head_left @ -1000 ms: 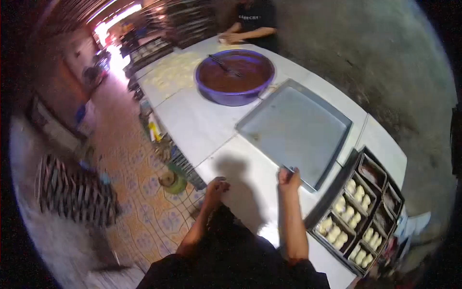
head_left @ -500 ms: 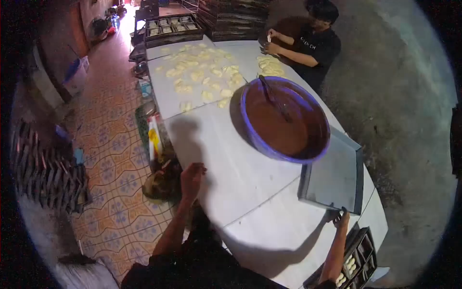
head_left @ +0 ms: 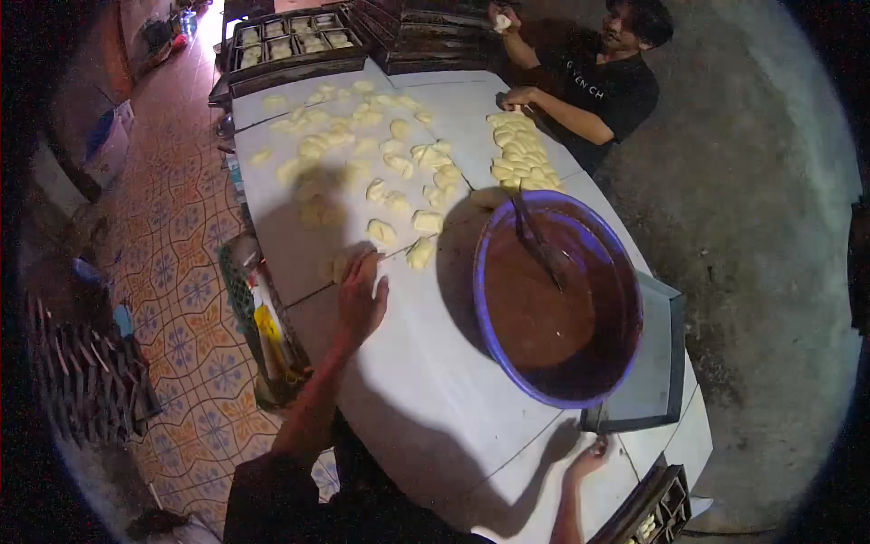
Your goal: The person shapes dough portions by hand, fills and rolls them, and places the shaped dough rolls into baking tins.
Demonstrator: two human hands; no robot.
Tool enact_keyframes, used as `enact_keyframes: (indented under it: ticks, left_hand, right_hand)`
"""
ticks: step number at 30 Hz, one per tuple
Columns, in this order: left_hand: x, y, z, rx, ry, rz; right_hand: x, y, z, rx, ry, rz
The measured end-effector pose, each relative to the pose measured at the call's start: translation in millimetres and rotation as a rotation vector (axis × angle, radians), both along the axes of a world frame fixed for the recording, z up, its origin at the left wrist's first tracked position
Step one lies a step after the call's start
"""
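Observation:
Over the white table, my left hand (head_left: 362,295) reaches to the near edge of scattered pale dough pieces (head_left: 381,232); its fingers are apart and nothing shows in it. My right hand (head_left: 591,456) is just below the near edge of a flat grey metal tray (head_left: 672,363), its fingers curled; whether it touches the tray or holds anything is unclear. A purple basin (head_left: 483,304) of brown filling, with a dark utensil (head_left: 536,240) leaning in it, stands between my hands and covers part of the tray.
Across the table a person (head_left: 589,91) in a black shirt holds a small white piece beside rows of dough (head_left: 521,154). Divided trays with dough stand at the far left (head_left: 294,41) and near right (head_left: 662,508). Stacked dark trays (head_left: 435,36) stand behind.
My left hand has moved forward to the dough pieces. My right hand was on the tray's edge and is now lower, near its corner. The other person has raised one hand.

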State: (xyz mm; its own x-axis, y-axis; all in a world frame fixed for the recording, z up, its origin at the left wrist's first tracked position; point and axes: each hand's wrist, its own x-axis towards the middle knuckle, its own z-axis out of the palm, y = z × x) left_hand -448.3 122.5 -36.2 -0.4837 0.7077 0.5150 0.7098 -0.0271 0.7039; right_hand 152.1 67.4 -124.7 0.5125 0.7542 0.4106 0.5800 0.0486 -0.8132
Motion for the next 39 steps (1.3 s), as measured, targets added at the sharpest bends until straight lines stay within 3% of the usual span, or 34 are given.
enact_keyframes:
  ticks: [1, 2, 3, 4, 5, 7, 8, 10, 11, 12, 14, 15, 16, 17, 18, 20, 22, 23, 24, 26, 28, 30, 31, 32, 34, 36, 38, 39]
  left_hand:
    - [-9.2, 26.2, -5.0, -0.006, -0.004, -0.004]
    - [-16.1, 51.1, -16.3, -0.039, 0.169, 0.082]
    - [-21.5, 70.6, -28.1, -0.068, 0.345, 0.164]
    - [-24.9, 80.4, -29.9, -0.083, 0.349, 0.144]
    - [-27.2, 86.7, -30.7, -0.147, 0.304, 0.126]
    - [-42.0, 102.6, -48.7, -0.193, 0.191, 0.071]
    - [-44.4, 103.6, -52.3, -0.207, 0.198, 0.062]
    - [-39.9, 104.9, -57.6, 0.085, -0.33, 0.232]
    - [-40.1, 102.9, -48.7, 0.183, -0.325, 0.316]
    - [-53.7, 109.3, -67.2, 0.457, -0.627, 0.055]
    - [-79.4, 127.4, -77.8, 0.417, -0.605, -0.081]
    - [-81.1, 128.1, -50.2, 0.144, -0.498, 0.01]
    - [-77.5, 130.4, -12.2, -0.127, -0.395, 0.102]
    - [-77.0, 140.2, 4.0, -0.231, -0.294, 0.162]
    - [-79.9, 148.3, 11.9, -0.332, -0.19, 0.214]
    - [-87.1, 157.6, 13.9, -0.618, 0.067, 0.1]
    - [-87.5, 172.5, -12.5, -0.682, 0.186, 0.18]
    - [-89.7, 175.5, -15.5, -0.67, 0.282, 0.106]
    - [-93.1, 177.5, -17.8, -0.651, 0.381, 0.035]
    - [-98.3, 166.6, -23.7, -0.449, 0.281, -0.09]
    - [-81.8, 135.6, -20.8, -0.222, 0.091, -0.206]
    - [-34.2, 70.8, 2.0, -0.144, 0.028, -0.271]
    - [-3.3, 32.4, -17.7, -0.104, -0.155, -0.371]
    - [36.1, -14.1, 9.5, -0.252, -0.378, -0.476]
    - [94.0, -83.6, 48.3, -0.387, -0.339, -0.641]
    - [147.9, -134.5, 18.2, -0.434, -0.198, -0.797]
    - [202.7, -161.4, 36.5, -0.897, -0.048, -0.924]
    - [225.0, -159.0, 53.3, -1.032, -0.001, -1.114]
  right_hand:
    - [-114.1, -27.5, 33.8, -0.155, 0.047, 0.317]
    - [-185.7, -33.3, 59.2, -0.345, 0.107, 0.68]
    - [-240.7, -32.4, 74.5, -0.305, -0.146, 0.854]
    - [-286.6, -13.9, 80.9, -0.234, -0.191, 0.996]
    - [-335.0, 7.9, 100.9, -0.374, -0.017, 0.979]
    - [-406.5, 79.6, 108.2, -0.214, 0.07, 1.031]
    - [-431.8, 118.2, 75.6, -0.227, 0.042, 0.98]
    - [-484.9, 172.6, 74.1, -0.117, 0.058, 0.935]
    - [-501.8, 193.0, 65.1, -0.049, -0.057, 0.963]
    - [-512.5, 203.0, 53.2, 0.012, -0.176, 0.991]
    - [-516.0, 210.0, 38.9, 0.089, -0.246, 1.001]
    - [-522.2, 211.3, 38.9, 0.127, -0.008, 1.002]
    - [-518.1, 215.0, 41.7, 0.052, 0.022, 0.886]
    - [-520.7, 210.2, 69.3, -0.188, 0.421, 0.857]
    - [-510.4, 248.0, 27.1, -0.118, 0.581, 0.9]
    - [-522.9, 285.7, 4.6, -0.119, 0.565, 0.797]
    - [-523.7, 269.6, 39.9, -0.234, -0.136, 0.94]
    - [-522.3, 276.3, 27.2, -0.039, -0.224, 0.978]
    - [-527.0, 270.4, 32.4, -0.131, -0.036, 0.899]
    - [-527.2, 262.4, 19.9, -0.152, 0.231, 0.828]
    - [-502.1, 212.9, 50.7, 0.032, 0.213, 0.855]
    - [-457.5, 134.0, 95.4, -0.292, 0.636, 0.906]
    - [-425.4, 97.7, 107.4, -0.434, 0.613, 0.864]
    - [-386.8, 65.2, 116.1, -0.572, 0.601, 0.813]
    - [-291.6, 8.1, 104.4, -0.517, 0.48, 0.871]
    - [-205.8, -46.9, 107.2, -0.675, 0.575, 0.76]
    - [-138.7, -93.6, 112.8, -0.866, 0.525, 0.577]
    - [-104.1, -119.2, 102.0, -0.719, 0.512, 0.532]
